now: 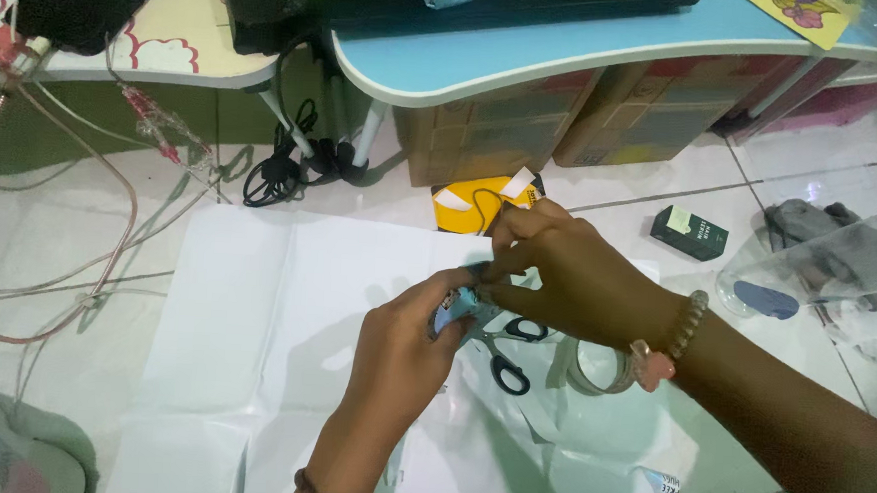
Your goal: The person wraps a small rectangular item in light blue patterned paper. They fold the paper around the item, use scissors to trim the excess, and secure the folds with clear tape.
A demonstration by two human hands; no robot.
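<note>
- The left hand [404, 340] and right hand [567, 273] both pinch a small blue printed item [455, 305] above the white paper sheet [255, 317].
- Black-handled scissors [511, 352] and a tape roll [592, 370] lie just beneath on the floor.

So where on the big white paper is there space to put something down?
The left half of the white paper is bare, between its left edge and the left hand. It is crowded under the right hand: scissors and a tape roll lie there.
</note>
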